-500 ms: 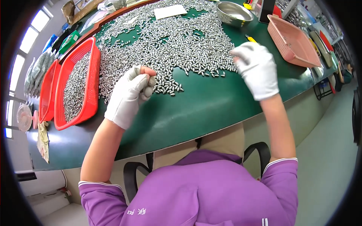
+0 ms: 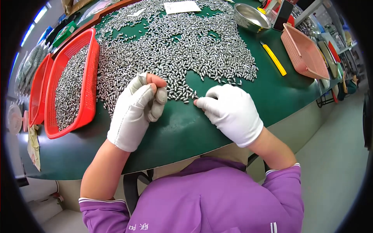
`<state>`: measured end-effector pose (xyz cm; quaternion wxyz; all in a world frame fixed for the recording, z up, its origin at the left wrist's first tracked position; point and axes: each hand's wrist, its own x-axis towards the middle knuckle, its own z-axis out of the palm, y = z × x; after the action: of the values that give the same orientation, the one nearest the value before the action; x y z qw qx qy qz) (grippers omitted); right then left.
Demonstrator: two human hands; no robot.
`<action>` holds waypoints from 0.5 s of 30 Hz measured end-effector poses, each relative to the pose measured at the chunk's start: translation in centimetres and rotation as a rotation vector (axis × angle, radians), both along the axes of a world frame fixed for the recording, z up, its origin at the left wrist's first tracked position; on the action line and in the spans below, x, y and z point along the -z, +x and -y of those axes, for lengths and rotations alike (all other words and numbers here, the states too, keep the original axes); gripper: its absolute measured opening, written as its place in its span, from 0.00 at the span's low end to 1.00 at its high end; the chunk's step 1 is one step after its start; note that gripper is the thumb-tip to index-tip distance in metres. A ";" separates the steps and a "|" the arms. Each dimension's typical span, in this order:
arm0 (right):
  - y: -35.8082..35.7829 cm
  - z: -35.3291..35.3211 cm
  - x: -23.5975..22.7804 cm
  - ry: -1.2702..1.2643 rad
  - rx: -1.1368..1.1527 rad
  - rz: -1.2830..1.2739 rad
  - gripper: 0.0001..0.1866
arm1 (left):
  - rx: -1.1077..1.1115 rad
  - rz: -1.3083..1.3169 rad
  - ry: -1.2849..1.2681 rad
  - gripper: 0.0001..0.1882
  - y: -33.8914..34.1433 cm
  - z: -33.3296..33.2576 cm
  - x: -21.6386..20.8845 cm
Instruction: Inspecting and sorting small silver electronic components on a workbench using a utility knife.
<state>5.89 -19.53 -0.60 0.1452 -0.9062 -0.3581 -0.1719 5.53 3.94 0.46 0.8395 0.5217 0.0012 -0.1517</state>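
Note:
A wide spread of small shiny metal pieces (image 2: 171, 50), short and rounded, covers much of the green table (image 2: 182, 132). My left hand (image 2: 136, 108), in a white glove with a bare fingertip showing, is raised at the near edge of the spread. Its thumb and fingers are pinched together; what they hold, if anything, is hidden. My right hand (image 2: 233, 112), also in a white glove, is low over the table at the near fringe of the pieces. Its fingers are curled and its thumb and forefinger pressed together beside a few stray pieces; their contents cannot be made out.
On the left, a red plastic basket (image 2: 93, 77) holds many such pieces, with another red basket (image 2: 39, 93) behind it. A yellow utility knife (image 2: 275, 60), a metal bowl (image 2: 252, 17) and a pink basket (image 2: 305, 52) are on the right. White paper (image 2: 182, 7) lies on the pieces.
My right hand has moved left and nearer to me, from the right edge of the spread to its near fringe, uncovering the utility knife. My left hand stays pinched in nearly the same place.

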 end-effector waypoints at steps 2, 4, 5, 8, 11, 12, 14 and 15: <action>0.0 -0.1 0.3 -0.002 0.006 0.020 0.06 | 0.005 0.028 0.000 0.08 -0.1 0.1 0.0; -0.1 -0.5 0.5 0.002 0.008 0.038 0.07 | -0.014 0.019 0.020 0.07 0.0 -0.1 0.1; 0.0 -0.6 0.4 -0.012 0.028 0.054 0.08 | -0.017 0.022 0.028 0.07 0.1 0.0 0.3; 0.1 -1.0 0.3 -0.019 0.048 0.055 0.10 | -0.018 -0.006 0.030 0.06 0.0 0.3 0.5; 0.1 -1.2 0.3 -0.010 0.027 0.032 0.10 | 0.002 -0.022 0.007 0.08 -0.2 0.5 0.8; 0.1 -1.2 0.2 -0.011 0.009 0.024 0.10 | 0.009 -0.045 -0.017 0.08 -0.2 0.5 0.7; 0.0 -1.4 0.2 -0.010 0.014 0.012 0.10 | 0.016 -0.070 -0.040 0.09 -0.2 0.6 0.7; -0.1 -1.4 0.2 -0.009 0.017 0.002 0.10 | 0.008 -0.065 -0.045 0.09 -0.2 0.6 0.8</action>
<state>5.80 -18.10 -0.80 0.1393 -0.9097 -0.3513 -0.1723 5.31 3.37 -0.35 0.8499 0.4975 0.0230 -0.1718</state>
